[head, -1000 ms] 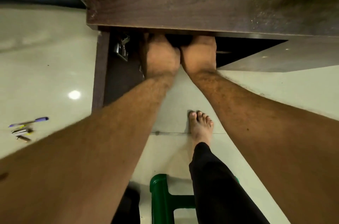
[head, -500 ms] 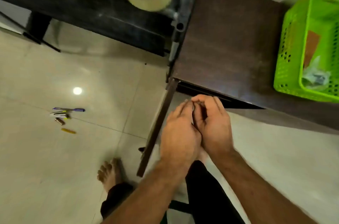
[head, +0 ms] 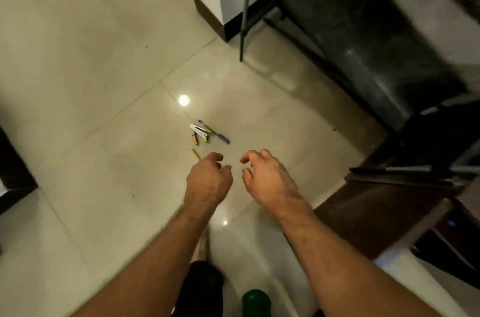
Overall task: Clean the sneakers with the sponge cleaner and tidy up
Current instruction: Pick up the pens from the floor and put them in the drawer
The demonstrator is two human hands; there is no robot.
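Sneakers and sponge cleaner are nowhere in view. Left hand (head: 209, 181) and right hand (head: 267, 176) hover loosely curled and empty over the floor (head: 104, 83); stepping forward risks treading on the scattered pens (head: 207, 133).

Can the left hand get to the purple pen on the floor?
Probably yes. The left hand hangs empty with loosely curled fingers, and only bare tile lies between it and the purple pen. How far down it must reach is unclear.
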